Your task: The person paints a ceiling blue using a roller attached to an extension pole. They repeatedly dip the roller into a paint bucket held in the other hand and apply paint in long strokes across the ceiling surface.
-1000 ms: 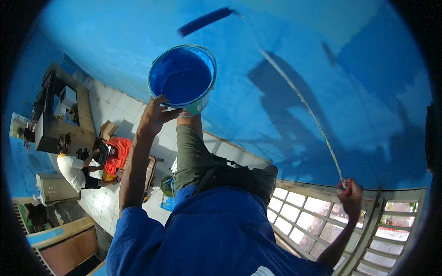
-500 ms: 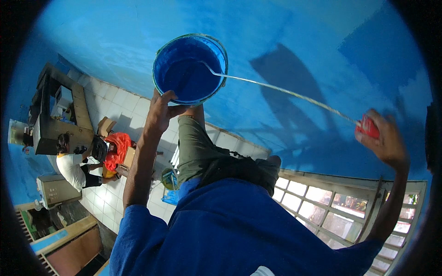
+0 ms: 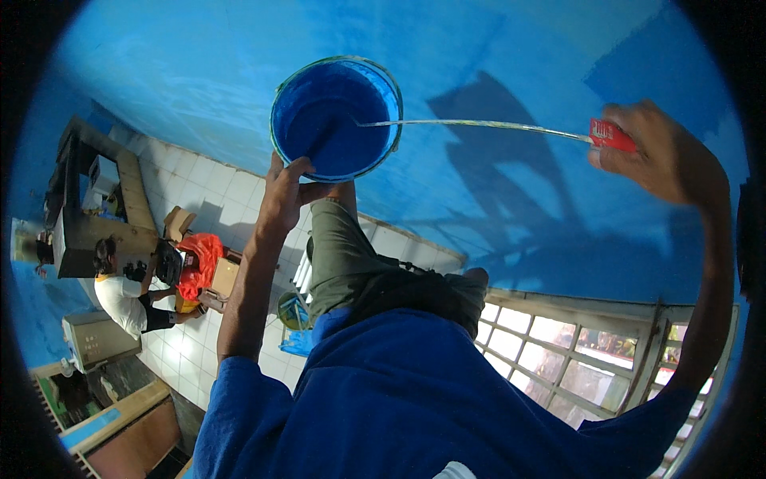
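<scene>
My left hand [image 3: 289, 185] grips the near rim of a round paint bucket [image 3: 396, 145], its thumb over the edge. Blue paint [image 3: 339, 148] lies inside, and the inner wall is smeared with it. Far to the right, my right hand [image 3: 666, 152] is closed round the red handle of a paint roller [image 3: 487, 124]. The roller's long, paint-flecked metal rod runs left across the rim into the bucket. Its roller end is down in the dark blue and barely shows.
A blue wall [image 3: 511, 48] with darker patches rises ahead. Below left, a person [image 3: 124, 299] bends beside cardboard boxes and a red plastic bag [image 3: 201, 263] on the white tiled floor [image 3: 187, 351]. A louvred window [image 3: 566, 359] is at lower right. A small bucket [image 3: 295, 311] stands near my legs.
My right hand has risen with the handle, so the roller's rod now lies nearly level instead of sloping down to the right. The bucket has shifted slightly right in view.
</scene>
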The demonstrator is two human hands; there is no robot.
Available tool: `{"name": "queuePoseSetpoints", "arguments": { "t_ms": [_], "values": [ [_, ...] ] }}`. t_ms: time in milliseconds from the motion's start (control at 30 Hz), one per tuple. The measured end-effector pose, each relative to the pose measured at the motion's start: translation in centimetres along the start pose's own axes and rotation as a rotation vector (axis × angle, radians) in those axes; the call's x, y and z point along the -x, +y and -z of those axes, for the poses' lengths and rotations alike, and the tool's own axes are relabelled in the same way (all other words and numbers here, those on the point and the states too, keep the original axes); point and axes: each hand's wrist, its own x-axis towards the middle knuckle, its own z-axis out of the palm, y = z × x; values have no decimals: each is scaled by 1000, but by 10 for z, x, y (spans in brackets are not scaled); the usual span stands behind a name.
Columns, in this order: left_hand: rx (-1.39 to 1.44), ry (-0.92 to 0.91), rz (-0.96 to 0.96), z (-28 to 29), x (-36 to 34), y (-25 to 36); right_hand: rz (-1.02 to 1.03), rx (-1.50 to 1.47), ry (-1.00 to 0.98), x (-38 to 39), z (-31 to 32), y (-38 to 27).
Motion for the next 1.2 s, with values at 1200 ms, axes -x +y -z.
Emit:
{"name": "queuePoseSetpoints", "arguments": {
  "t_ms": [1200],
  "values": [
    [135, -142, -31, 60, -60, -45, -271, -560, 230, 123, -309, -18]
  ]
}}
